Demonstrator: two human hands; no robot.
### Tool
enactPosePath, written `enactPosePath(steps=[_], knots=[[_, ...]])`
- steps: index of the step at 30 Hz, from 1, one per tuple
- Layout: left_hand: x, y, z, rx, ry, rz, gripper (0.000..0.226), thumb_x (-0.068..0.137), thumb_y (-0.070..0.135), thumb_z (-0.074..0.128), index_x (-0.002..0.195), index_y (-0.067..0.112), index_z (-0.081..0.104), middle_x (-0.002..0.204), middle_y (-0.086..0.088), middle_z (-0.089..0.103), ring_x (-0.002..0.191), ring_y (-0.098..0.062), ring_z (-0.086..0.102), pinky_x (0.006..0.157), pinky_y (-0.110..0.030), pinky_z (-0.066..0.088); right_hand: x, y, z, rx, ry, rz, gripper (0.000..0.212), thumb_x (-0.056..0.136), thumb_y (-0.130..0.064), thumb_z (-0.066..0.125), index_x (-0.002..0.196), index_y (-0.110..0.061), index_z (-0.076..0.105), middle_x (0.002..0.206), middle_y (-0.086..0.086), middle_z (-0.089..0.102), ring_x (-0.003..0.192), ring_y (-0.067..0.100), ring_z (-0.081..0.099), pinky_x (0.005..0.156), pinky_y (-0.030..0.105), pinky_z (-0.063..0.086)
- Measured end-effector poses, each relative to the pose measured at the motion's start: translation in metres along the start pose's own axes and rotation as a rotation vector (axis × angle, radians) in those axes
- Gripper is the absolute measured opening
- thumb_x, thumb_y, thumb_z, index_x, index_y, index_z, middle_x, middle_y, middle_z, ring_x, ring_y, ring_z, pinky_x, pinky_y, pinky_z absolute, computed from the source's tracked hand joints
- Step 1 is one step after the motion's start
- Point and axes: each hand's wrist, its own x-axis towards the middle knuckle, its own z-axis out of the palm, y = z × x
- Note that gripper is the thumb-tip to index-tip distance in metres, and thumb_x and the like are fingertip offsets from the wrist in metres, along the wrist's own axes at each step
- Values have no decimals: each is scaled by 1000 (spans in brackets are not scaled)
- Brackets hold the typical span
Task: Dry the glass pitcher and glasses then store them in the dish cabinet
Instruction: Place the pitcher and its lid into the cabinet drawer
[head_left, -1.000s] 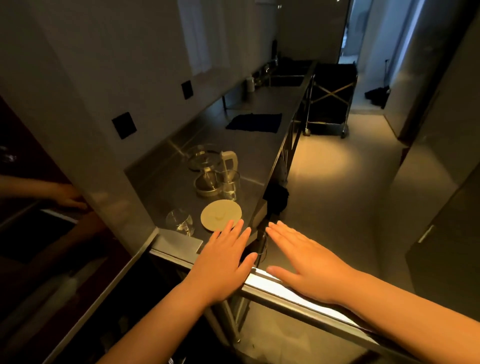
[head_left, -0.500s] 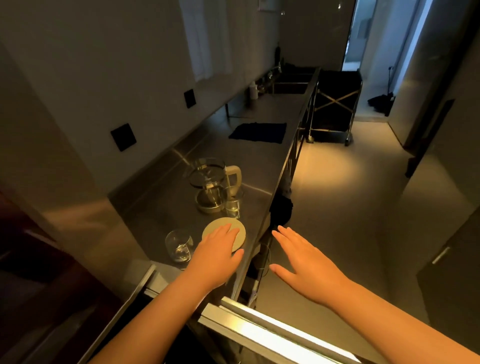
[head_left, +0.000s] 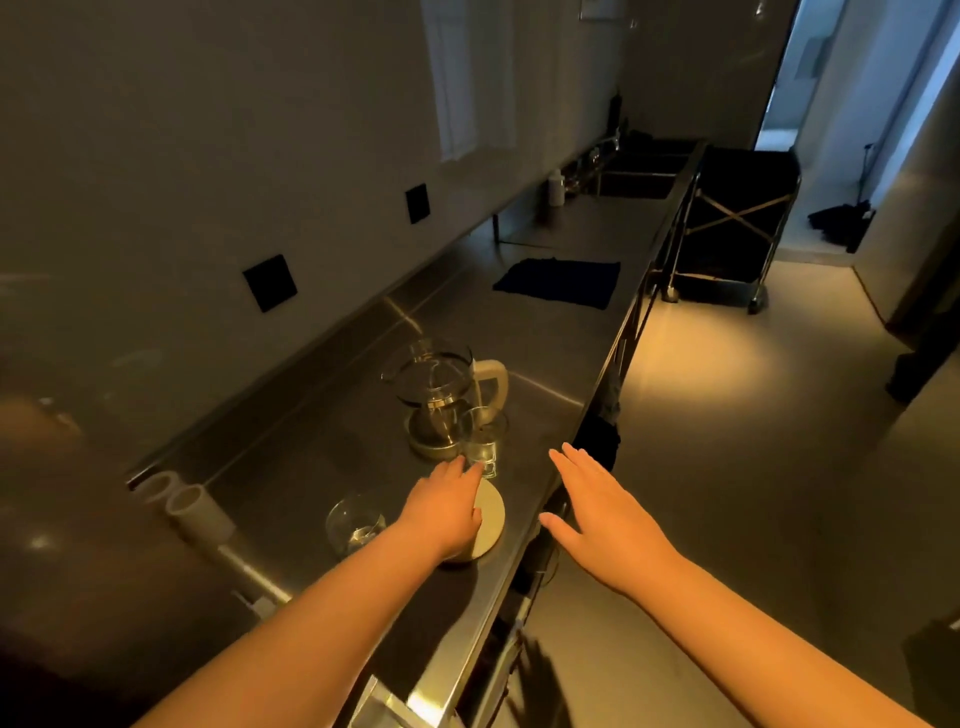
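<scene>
While both hands are empty and spread flat, the step in hand looks like reaching for glassware to dry. On the steel counter (head_left: 322, 447), the glass pitcher (head_left: 441, 400) is the landmark: the dark cloth (head_left: 558, 283) lies well beyond it, so fetching that first would serve. A tall glass (head_left: 483, 441) touches the pitcher's near side; a round lid (head_left: 491, 512) lies nearer still, and a short glass (head_left: 354, 525) sits left of the lid. The left hand (head_left: 441, 512) hovers over the lid, fingers released; the right hand (head_left: 597, 506) hangs off the counter edge, gripping nothing. Compared with a second ago, both hands have left the metal ledge and advanced toward the pitcher.
</scene>
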Motion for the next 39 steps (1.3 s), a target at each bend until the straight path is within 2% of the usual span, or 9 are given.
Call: enactPosePath(steps=[9,16,21,24,26,28,30,35,39], knots=[[57,-38,56,-6,-13,-25,54,97,25,45,146,22,24,154,-6,19,142,-24,17,110,-38,29,99,16,-1,31,73,4,73,94,-41,49,151,-24,7,158,-4,4,145,13,4,115,30,14],[74,-47,96,-47,-25,-106,59,97,22,45,148,21,15,156,-7,6,144,-26,6,106,-39,35,164,19,23,42,94,-8,72,92,-38,53,150,-23,12,158,2,12,144,20,13,115,35,19],[82,-49,124,-26,-29,-137,63,95,17,47,148,18,13,153,-9,16,140,-27,17,103,-39,38,201,25,45,50,115,-26,68,93,-36,52,150,-23,16,158,2,9,144,22,13,113,34,18],[83,-47,132,25,17,-135,49,96,15,43,142,15,26,143,-10,32,129,-27,34,97,-38,39,223,30,57,80,142,-21,63,94,-32,52,148,-24,21,158,3,10,143,23,15,112,34,21],[86,-44,130,47,48,-143,45,89,17,56,132,14,44,131,-11,46,116,-27,48,84,-37,47,236,32,64,124,157,1,60,95,-31,49,148,-26,22,158,2,9,144,23,14,111,35,23],[91,-42,129,14,57,-137,49,52,26,86,97,17,69,95,-9,65,80,-23,64,52,-32,51,250,34,70,142,156,14,58,96,-30,47,148,-27,21,158,2,9,143,23,15,111,36,23],[96,-40,137,-12,89,-139,50,24,24,92,69,19,71,69,-6,64,55,-21,60,35,-24,42,263,36,73,143,154,17,58,96,-28,47,148,-24,21,158,3,10,143,24,17,110,36,25],[98,-39,148,-20,126,-147,42,34,29,93,68,16,71,69,-7,66,54,-20,61,40,-22,45,292,34,77,161,124,26,60,94,-20,50,148,-19,22,156,6,17,141,25,20,110,36,26],[101,-41,156,-53,121,-127,44,41,46,89,69,16,72,70,-6,67,55,-19,62,40,-23,45,312,37,85,74,74,-48,52,92,-14,49,142,-13,35,140,13,40,129,25,37,101,34,35]])
